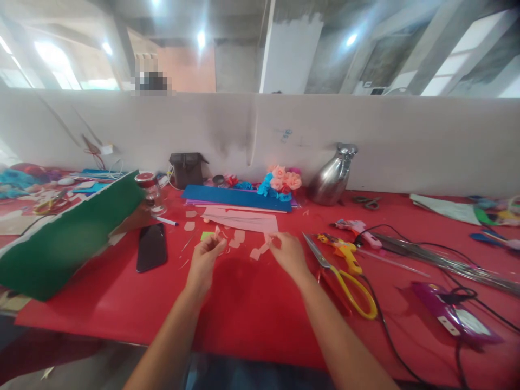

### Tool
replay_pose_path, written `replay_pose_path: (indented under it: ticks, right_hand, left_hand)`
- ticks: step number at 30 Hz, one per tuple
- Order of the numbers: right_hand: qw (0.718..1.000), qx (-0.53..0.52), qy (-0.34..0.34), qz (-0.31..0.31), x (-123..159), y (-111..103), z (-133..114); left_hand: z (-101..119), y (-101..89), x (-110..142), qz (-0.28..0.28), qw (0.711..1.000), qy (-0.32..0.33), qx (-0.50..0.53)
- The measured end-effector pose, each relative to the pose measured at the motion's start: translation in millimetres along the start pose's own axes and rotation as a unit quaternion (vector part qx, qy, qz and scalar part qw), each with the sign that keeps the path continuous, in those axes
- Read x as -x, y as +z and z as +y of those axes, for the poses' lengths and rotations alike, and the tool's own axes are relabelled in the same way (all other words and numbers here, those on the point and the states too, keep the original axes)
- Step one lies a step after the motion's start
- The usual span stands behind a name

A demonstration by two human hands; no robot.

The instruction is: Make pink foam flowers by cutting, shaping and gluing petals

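Observation:
My left hand (205,252) is closed in a pinch, with a small pink paper piece (218,232) showing at its fingertips. Opposite it, my right hand (289,252) pinches another pink paper piece (270,238); part of that piece is hidden by the fingers. Between the hands, several small cut pink pieces (239,236) lie scattered on the red table cover (244,303). A larger pink paper strip (244,220) with lines across it lies just beyond them. Beside my left hand sits a bright green slip (206,235).
Yellow-handled scissors (345,281), two glue guns (345,252) and a purple power strip (455,314) with cords lie right. A phone (151,247), lidded jar (151,195) and green board (73,238) are left. Paper flowers (282,180), blue sheets (235,197) and a steel jug (331,176) stand behind.

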State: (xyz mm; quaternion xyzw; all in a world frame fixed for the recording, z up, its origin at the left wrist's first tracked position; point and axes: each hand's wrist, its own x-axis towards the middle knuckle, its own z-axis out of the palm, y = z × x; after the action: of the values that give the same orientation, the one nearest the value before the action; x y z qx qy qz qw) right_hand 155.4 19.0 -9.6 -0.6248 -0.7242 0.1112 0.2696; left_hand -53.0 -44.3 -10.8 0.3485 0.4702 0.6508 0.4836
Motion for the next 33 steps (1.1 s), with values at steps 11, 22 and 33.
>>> replay_pose_path:
  ticks: [11, 22, 33]
  right_hand:
    - [0.985, 0.167, 0.039, -0.018, -0.3, 8.5, 1.4]
    - [0.998, 0.018, 0.044, 0.051, -2.4, 9.5, 3.3]
    - [0.853, -0.503, 0.117, 0.078, 3.7, 6.2, -2.2]
  left_hand:
    - [7.5, -43.0, 5.2, 0.115, 0.941, 0.12, -0.296]
    - [17.8, -117.9, 29.7, 0.263, 0.863, 0.108, -0.417]
    - [31.3, -44.8, 19.9, 0.163, 0.947, 0.089, -0.262]
